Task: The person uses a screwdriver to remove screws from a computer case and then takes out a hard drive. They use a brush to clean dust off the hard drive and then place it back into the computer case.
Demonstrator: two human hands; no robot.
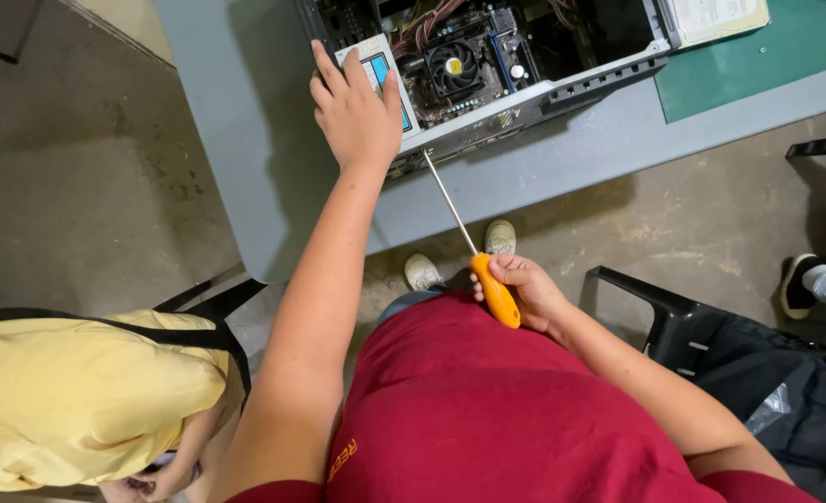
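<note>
The left hand (355, 110) lies flat with fingers spread loosely on the corner of an open computer case (487, 84), covering part of a pale drive (382, 67) with a blue label. The case rests near the edge of the grey tabletop (562, 168), its fan and cables exposed. The right hand (525, 291) is wrapped tight around the orange handle of a screwdriver (495, 296), whose long metal shaft points up to the case's front edge. Another person in a yellow shirt (78, 401) stands just beside, at the left.
</note>
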